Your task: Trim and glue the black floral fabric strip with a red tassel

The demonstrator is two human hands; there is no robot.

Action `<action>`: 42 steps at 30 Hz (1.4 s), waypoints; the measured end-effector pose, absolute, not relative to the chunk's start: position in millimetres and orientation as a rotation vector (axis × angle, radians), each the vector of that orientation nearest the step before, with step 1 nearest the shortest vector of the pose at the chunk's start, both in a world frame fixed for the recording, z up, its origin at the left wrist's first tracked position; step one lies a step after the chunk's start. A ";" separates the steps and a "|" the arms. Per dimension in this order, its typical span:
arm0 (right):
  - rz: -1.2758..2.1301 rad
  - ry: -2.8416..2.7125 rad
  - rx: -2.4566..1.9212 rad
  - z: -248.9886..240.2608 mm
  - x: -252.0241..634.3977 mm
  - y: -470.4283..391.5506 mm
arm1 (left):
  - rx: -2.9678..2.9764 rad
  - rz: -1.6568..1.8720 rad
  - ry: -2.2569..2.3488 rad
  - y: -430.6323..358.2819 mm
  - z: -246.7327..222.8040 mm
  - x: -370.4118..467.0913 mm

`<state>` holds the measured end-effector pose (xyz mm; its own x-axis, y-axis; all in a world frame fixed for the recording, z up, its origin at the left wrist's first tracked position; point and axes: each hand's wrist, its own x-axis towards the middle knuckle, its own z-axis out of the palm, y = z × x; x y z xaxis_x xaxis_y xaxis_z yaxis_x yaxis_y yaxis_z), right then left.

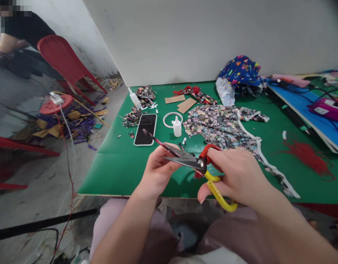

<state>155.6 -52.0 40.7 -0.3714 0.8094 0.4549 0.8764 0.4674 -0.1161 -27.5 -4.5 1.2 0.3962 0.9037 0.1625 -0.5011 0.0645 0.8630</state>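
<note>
My left hand is closed on a narrow dark floral fabric strip, whose free end points up and to the left. My right hand grips scissors with one red and one yellow handle, its fingers in the loops. The blades are slightly apart and lie over the left hand's fingers, alongside the strip. Whether they touch the fabric cannot be told. A bit of red material shows beneath the scissors. Behind the hands lies a larger floral cloth with white edges.
On the green table are a phone, a small white bottle, a white ring, brown card pieces, fabric scraps and red threads. A blue patterned cloth stands behind. Another person sits at left.
</note>
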 end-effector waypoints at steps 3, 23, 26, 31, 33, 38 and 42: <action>-0.218 -2.269 -1.402 40.1 155.0 -51.6 | 1.027 1.127 0.492 -5.3 2.4 -27.5; -0.221 -2.263 -1.428 41.5 154.3 -51.9 | 1.050 1.117 0.498 -5.3 3.4 -27.3; -0.199 -2.248 -1.440 41.3 154.3 -52.1 | 1.039 1.114 0.498 -5.7 4.2 -26.8; -0.170 -2.234 -1.420 40.4 155.2 -52.2 | 1.030 1.105 0.473 -5.8 4.5 -26.7; -0.115 -2.242 -1.410 40.0 155.5 -52.0 | 1.029 1.105 0.458 -5.7 4.9 -26.7; -0.017 -2.261 -1.454 41.7 155.3 -52.4 | 1.021 1.110 0.457 -5.6 5.0 -27.6; 0.048 -2.313 -1.462 44.6 156.0 -53.7 | 1.026 1.118 0.477 -4.4 4.6 -29.1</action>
